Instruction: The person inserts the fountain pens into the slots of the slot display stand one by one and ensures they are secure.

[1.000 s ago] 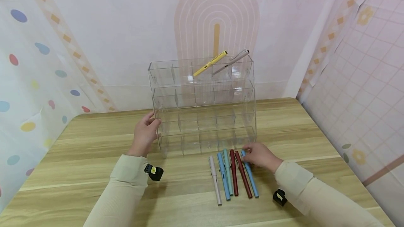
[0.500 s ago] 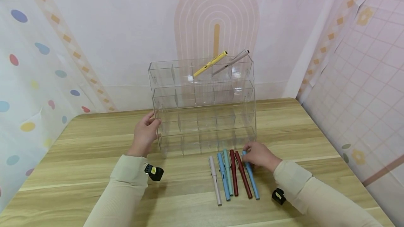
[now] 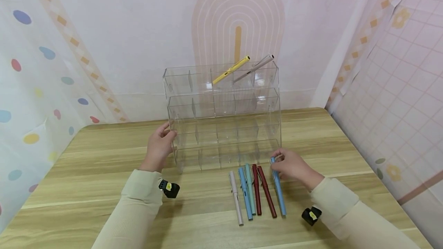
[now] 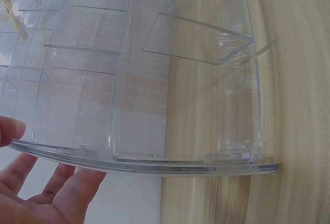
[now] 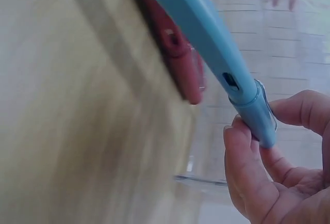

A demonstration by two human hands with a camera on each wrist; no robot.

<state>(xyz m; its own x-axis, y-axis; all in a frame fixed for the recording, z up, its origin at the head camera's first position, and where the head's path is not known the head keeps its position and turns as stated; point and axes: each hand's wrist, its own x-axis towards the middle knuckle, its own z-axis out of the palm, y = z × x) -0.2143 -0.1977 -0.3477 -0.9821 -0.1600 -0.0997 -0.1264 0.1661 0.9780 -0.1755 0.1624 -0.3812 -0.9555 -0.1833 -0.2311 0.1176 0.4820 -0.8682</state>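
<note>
My right hand [image 3: 290, 166] pinches a blue pen [image 3: 278, 191] by its capped end. In the right wrist view, thumb and fingers meet around the pen's cap [image 5: 256, 118], and the barrel slants away to the upper left. A clear acrylic rack [image 3: 226, 117] with tiers of divided compartments stands upright on the table. My left hand [image 3: 159, 147] holds its left side panel; in the left wrist view the thumb [image 4: 11, 130] lies on one side of the panel and the fingers [image 4: 77, 193] on the other. A yellow pen [image 3: 231, 70] and a grey pen [image 3: 254, 67] lean in the top tier.
In front of the rack, several pens lie side by side on the wooden table [image 3: 104, 203]: a pale lilac pen [image 3: 236, 199], another blue pen [image 3: 245, 194], a teal pen [image 3: 250, 189] and two dark red pens [image 3: 267, 192]. A printed cloth backdrop [image 3: 149, 41] hangs behind.
My right hand has moved slightly right and up with the blue pen, whose capped end has risen away from the red pens. The left hand stays at the rack's side.
</note>
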